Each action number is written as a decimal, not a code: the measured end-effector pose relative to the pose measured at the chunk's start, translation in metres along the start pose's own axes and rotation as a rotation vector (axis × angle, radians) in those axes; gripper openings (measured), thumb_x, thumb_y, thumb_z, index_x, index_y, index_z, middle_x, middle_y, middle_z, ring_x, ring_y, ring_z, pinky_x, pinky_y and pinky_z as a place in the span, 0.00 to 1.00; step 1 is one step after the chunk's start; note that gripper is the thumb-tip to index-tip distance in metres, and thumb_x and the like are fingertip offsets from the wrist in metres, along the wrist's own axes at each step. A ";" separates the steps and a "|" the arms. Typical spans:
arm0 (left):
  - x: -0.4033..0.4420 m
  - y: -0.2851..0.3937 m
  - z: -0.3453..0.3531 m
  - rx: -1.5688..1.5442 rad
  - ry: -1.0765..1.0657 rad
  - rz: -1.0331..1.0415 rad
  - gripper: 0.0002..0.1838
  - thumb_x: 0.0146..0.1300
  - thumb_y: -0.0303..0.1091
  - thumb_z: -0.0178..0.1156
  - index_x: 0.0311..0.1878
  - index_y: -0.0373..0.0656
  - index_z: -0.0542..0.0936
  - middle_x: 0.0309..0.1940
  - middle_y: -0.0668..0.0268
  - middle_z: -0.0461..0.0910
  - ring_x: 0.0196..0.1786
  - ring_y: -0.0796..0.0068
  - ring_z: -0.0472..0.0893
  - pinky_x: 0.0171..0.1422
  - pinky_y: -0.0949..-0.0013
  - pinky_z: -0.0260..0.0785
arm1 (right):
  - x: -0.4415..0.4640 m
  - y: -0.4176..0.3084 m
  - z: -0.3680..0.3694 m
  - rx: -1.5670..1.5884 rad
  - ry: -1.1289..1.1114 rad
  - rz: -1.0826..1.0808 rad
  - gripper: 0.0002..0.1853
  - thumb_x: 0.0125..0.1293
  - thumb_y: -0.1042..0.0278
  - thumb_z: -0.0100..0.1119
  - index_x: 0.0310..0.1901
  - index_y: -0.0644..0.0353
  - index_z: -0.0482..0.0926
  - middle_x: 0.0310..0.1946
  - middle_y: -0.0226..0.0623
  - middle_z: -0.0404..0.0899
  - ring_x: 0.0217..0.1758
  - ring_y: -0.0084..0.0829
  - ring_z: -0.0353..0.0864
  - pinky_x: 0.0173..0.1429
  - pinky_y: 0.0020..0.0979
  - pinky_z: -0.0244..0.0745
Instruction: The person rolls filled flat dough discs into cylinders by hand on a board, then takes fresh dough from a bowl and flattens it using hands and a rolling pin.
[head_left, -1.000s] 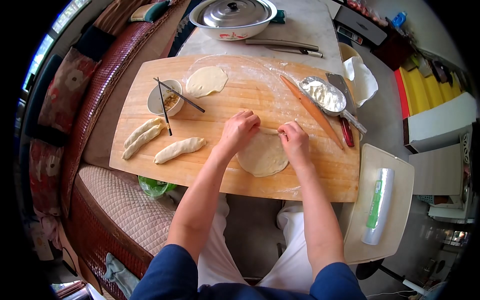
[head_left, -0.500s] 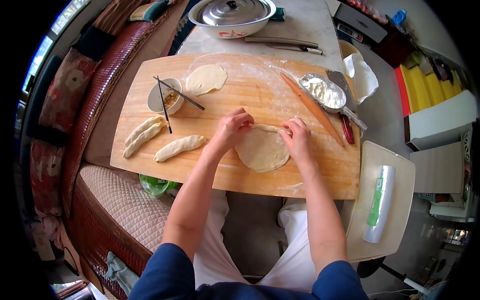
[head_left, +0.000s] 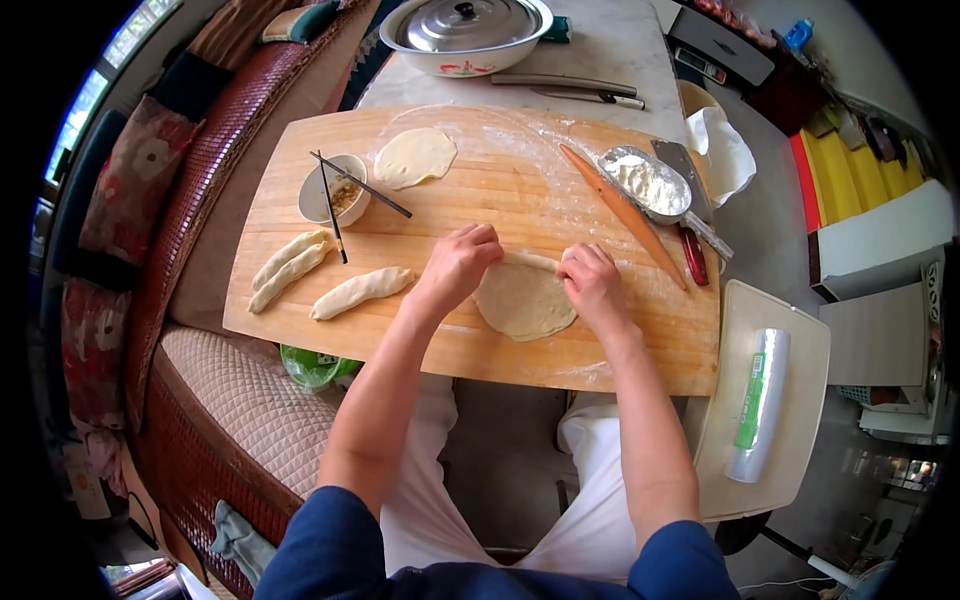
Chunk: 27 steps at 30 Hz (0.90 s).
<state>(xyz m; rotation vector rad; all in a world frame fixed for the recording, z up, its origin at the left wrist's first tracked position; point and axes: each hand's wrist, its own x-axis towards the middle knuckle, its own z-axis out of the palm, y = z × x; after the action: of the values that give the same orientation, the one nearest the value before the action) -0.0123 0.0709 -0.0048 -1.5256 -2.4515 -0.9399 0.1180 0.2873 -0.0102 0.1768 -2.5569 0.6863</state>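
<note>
A flat round of dough (head_left: 524,302) lies on the wooden board (head_left: 640,350), its far edge folded into a narrow roll. My left hand (head_left: 462,262) pinches the left end of that edge, and my right hand (head_left: 594,284) pinches the right end. Another flat dough piece (head_left: 415,158) rests farther back. Rolled dough pieces (head_left: 362,293) lie at the left of the board, two of them touching side by side. A white bowl (head_left: 318,196) with some crumbly filling has two black chopsticks (head_left: 362,184) across it.
On the board's right are a wooden rolling pin (head_left: 625,218), a metal scoop of flour (head_left: 650,185) and a red-handled cleaver (head_left: 693,255). Behind stand a lidded basin (head_left: 465,40) and a knife (head_left: 590,97). A plastic-wrap roll (head_left: 759,405) lies on a lid at the right.
The far edge of the dough has been turned over into a thin roll, and both hands have shifted slightly along it. The other items stay in place.
</note>
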 end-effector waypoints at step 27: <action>-0.018 0.000 -0.012 -0.137 -0.002 0.016 0.06 0.53 0.24 0.68 0.34 0.41 0.81 0.35 0.63 0.80 0.41 0.60 0.81 0.45 0.60 0.74 | -0.009 -0.015 -0.013 0.321 -0.090 0.432 0.08 0.51 0.79 0.69 0.31 0.61 0.77 0.34 0.39 0.78 0.44 0.42 0.79 0.48 0.39 0.75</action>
<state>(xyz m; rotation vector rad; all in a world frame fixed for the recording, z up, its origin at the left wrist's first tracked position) -0.0066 0.0503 -0.0017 -1.5858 -2.4177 -1.1254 0.1343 0.2808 0.0017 -0.2556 -2.5759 1.2763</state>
